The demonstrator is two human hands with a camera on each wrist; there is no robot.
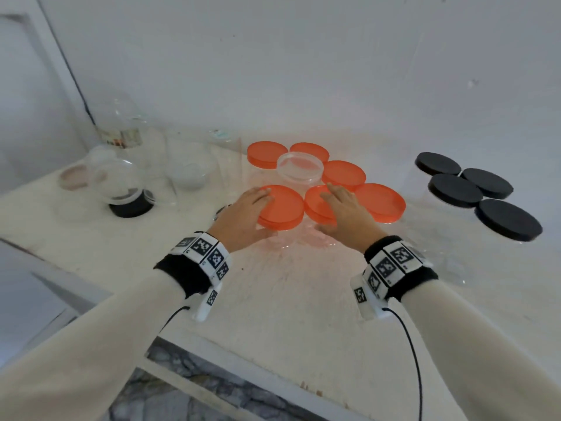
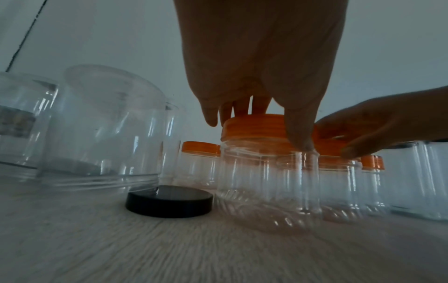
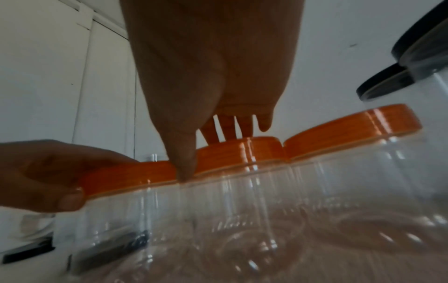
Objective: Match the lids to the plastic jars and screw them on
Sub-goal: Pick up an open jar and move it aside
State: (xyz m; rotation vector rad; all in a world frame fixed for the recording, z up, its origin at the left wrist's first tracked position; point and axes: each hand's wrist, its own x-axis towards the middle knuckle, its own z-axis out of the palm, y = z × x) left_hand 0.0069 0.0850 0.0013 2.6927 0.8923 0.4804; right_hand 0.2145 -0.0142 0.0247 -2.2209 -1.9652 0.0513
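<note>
Far-left corner of the tabletop (image 1: 288, 299): a cluster of clear uncapped jars (image 1: 188, 165), some apparently inverted or nested; cannot tell how many. One loose black lid (image 1: 131, 206) lies flat at the cluster's near edge, touching a clear jar above it.

Centre, toward the back edge: six orange-lidded jars packed together, touching. One clear lid (image 1: 300, 166) sits on top of the group, resting across the rear orange lids.

Left hand (image 1: 243, 212): fingers laid over the near-left orange lid (image 1: 282, 208), thumb down its near rim. Left wrist view shows fingers and thumb curled around the lid's edge, so it is grasping that lid. The jar beneath stands on the tabletop.

Right hand (image 1: 346, 208): fingers spread over the next orange lid (image 1: 318, 205), just beside the first; thumb drops between the two lids at the rim, seen in the right wrist view. Grasping this lid likewise.

Right side, near the back edge: four black-lidded jars (image 1: 473, 189), closed, grouped, well apart from the orange set.

Step in hand, judged: seating or tightening the last orange lids, both hands at once. Whether either lid is fully threaded cannot be told.

Next move calls for: a twist with the jar body held from turning, then release; afterwards match the clear lid and the loose black lid to open jars at the left corner.
</note>
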